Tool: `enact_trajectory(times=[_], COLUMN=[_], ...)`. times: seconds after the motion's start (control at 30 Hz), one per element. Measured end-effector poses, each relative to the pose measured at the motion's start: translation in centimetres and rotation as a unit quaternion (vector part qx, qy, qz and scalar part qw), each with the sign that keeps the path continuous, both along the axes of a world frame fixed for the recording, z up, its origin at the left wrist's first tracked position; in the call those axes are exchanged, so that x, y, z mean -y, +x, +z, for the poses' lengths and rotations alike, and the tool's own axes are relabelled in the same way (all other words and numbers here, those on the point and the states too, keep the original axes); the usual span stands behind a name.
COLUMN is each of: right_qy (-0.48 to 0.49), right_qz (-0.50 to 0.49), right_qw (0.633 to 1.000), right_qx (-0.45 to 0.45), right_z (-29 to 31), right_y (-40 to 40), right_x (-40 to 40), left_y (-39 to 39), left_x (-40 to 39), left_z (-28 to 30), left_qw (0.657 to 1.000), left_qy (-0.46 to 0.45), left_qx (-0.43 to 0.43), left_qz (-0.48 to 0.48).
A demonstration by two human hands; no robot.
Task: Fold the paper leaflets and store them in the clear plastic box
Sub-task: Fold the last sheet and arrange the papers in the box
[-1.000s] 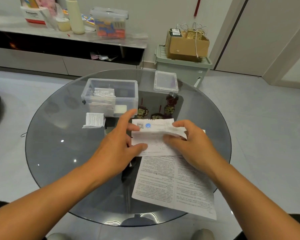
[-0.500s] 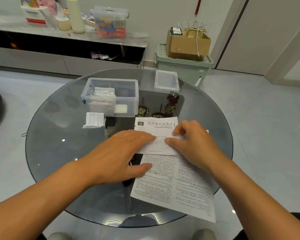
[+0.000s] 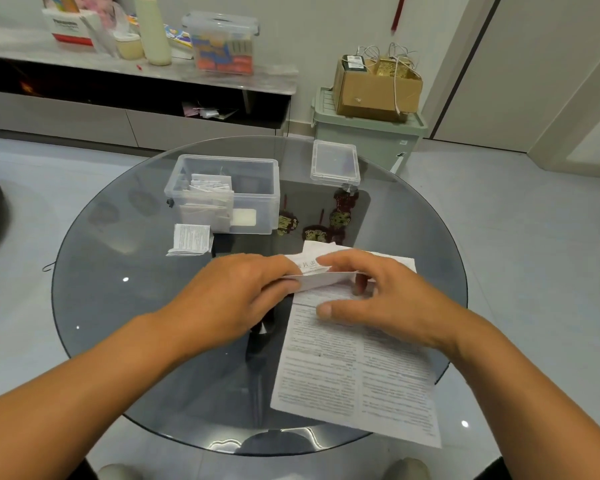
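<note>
Pinching the folded top part of the long leaflet, the left hand has its fingers curled round the doubled flap at the fold's left end, thumb tucked underneath from what I can see. The right hand is curled over the same flap from the other side, fingertips on top and the thumb pressed flat on the printed sheet just below the fold. So both are holding paper, neither spread wide.

The rest of the leaflet lies flat, running from the fold toward the near rim of the round glass table, with its lower corner hanging past the rim. The clear plastic box sits beyond the leaflet, already holding folded sheets, its lid off to the box's right and one folded leaflet lying just in front of its left corner.

Main risk imo: glass is slick, so the sheet could skate while creasing and the fold goes crooked. That overhanging corner could also drag it off.
</note>
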State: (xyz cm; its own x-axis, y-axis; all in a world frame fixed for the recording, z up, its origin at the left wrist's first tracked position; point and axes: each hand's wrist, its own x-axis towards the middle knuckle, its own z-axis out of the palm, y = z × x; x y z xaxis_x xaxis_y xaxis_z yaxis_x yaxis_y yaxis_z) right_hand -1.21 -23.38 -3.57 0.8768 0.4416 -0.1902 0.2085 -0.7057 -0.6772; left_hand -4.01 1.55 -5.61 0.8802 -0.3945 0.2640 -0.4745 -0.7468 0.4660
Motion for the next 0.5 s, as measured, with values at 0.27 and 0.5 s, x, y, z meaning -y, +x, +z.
enact_trajectory(times=[0.27, 0.5], right_qy=[0.028, -0.124], right_qz=[-0.154, -0.196], right_qw=[0.987, 0.97], right_qx=[0.032, 0.068], right_z=[-1.1, -1.5], right_y=[0.5, 0.3], right_x=[-1.4, -3.0], left_y=[0.0, 0.4], left_x=[0.0, -0.1], left_z=[-0.9, -1.5], left_qw=[0.986, 0.993], left_qy=[-0.087, 0.099], left_qx=[-0.102, 0.069], left_qz=[0.097, 0.018])
